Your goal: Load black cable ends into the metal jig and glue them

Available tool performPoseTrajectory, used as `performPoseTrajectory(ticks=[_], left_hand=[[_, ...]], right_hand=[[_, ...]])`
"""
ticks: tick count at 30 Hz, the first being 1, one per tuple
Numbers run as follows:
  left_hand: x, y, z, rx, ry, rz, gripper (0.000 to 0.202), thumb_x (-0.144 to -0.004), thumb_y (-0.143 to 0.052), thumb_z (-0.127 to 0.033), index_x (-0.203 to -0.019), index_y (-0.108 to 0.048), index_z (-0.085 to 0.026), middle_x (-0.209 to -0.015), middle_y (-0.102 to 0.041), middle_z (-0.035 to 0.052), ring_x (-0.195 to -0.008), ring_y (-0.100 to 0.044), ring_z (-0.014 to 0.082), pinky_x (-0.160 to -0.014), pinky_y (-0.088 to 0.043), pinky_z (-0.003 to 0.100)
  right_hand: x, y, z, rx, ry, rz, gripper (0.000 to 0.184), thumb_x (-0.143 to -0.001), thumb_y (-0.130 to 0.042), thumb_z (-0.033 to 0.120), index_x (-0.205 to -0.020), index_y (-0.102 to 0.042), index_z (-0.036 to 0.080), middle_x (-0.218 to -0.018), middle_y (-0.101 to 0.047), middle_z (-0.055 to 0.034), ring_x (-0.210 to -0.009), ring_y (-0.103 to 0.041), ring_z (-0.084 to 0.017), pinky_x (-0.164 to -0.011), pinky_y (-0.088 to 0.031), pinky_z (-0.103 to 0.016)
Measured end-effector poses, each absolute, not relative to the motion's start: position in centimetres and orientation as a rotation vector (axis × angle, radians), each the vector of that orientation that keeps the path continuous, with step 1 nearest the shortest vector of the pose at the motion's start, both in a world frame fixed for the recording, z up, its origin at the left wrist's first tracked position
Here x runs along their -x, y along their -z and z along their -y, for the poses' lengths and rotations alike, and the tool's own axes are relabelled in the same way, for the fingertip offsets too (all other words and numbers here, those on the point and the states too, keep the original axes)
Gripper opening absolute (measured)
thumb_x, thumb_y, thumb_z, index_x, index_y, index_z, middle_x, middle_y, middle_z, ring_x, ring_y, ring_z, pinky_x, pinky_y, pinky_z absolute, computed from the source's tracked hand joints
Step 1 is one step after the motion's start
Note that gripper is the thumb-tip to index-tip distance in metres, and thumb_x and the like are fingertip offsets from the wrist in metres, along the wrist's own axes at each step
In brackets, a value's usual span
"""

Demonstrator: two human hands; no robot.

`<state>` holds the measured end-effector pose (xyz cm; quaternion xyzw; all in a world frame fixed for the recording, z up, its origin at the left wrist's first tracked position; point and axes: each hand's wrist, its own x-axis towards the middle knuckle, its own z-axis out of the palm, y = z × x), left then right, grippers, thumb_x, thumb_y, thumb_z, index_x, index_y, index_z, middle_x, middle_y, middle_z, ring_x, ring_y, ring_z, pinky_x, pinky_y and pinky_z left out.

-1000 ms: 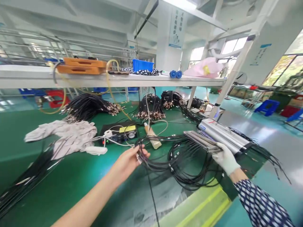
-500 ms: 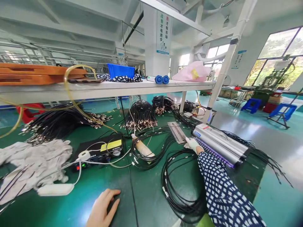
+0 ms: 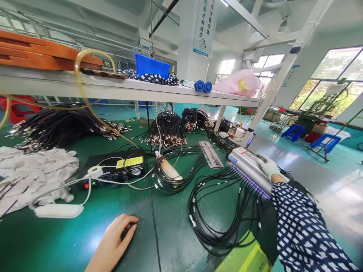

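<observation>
My bare left hand (image 3: 120,236) rests on the green table with nothing in it, thumb and index finger slightly apart. My right hand (image 3: 268,166), in a white glove, is closed around the handle on top of a long silver UV lamp (image 3: 246,166). Purple light glows along the lamp's lower edge. Black cables (image 3: 195,215) run in a row under that edge and loop in a coil toward me. To the lamp's left lies a slotted metal plate (image 3: 211,155), with more black cables (image 3: 195,172) set along its side.
A black control box (image 3: 113,166), a white-wrapped glue tube (image 3: 170,169) and white gloves (image 3: 39,173) lie on the left and middle. Cable bundles (image 3: 167,130) stand at the back beneath a white shelf (image 3: 127,88). A yellow-green block (image 3: 246,257) is at the front.
My right hand has left the slotted plate and moved right onto the lamp's handle. My left hand stays on the table. The view has shifted slightly.
</observation>
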<state>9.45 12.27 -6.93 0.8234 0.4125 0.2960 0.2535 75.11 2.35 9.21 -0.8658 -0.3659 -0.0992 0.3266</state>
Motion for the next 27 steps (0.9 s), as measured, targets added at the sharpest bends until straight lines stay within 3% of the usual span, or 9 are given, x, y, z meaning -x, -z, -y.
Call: performPoseTrajectory(ticks=[5,12,20,27], left_hand=[[-9.7,6.7,-12.2,-2.236,-0.789,-1.123,0.028,-0.091,-0.052,-0.047,-0.095,-0.068,-0.025,-0.09,-0.066,0.0048,-0.082,-0.063,0.0214,-0.075,-0.054,0.032],[-9.4,6.9,-12.0,-2.201,-0.768,-1.132,0.026,-0.092,-0.052,-0.045,-0.098,-0.068,-0.025,-0.092,-0.065,0.0051,-0.085,-0.062,0.0215,-0.077,-0.053,0.032],[-9.3,7.0,-11.9,-2.213,-0.805,-1.122,0.023,-0.095,-0.05,-0.041,-0.096,-0.066,-0.025,-0.088,-0.065,0.0044,-0.08,-0.062,0.0188,-0.073,-0.054,0.028],[-9.7,6.8,-11.7,-2.235,-0.802,-1.16,0.019,-0.096,-0.049,-0.037,-0.093,-0.063,-0.025,-0.086,-0.063,0.0033,-0.078,-0.06,0.0177,-0.069,-0.053,0.027]], right_hand=[[-74.3,-9.6,-6.5,2.256,0.094,0.983,0.029,-0.083,-0.064,0.02,-0.11,-0.074,0.014,-0.106,-0.075,-0.0126,-0.098,-0.068,-0.025,-0.091,-0.052,-0.034],[-71.3,-8.9,-15.6,2.221,0.003,0.99,0.029,-0.096,-0.059,0.035,-0.12,-0.061,0.018,-0.121,-0.063,-0.0089,-0.102,-0.064,-0.021,-0.089,-0.056,-0.042],[-68.5,-8.9,-25.4,2.327,-0.036,0.878,0.031,-0.096,-0.06,0.035,-0.121,-0.06,0.018,-0.125,-0.061,-0.009,-0.107,-0.062,-0.022,-0.091,-0.055,-0.043],[-67.1,-8.3,-28.1,2.342,-0.04,0.841,0.03,-0.096,-0.059,0.036,-0.122,-0.06,0.02,-0.127,-0.06,-0.0091,-0.109,-0.061,-0.023,-0.093,-0.054,-0.043]])
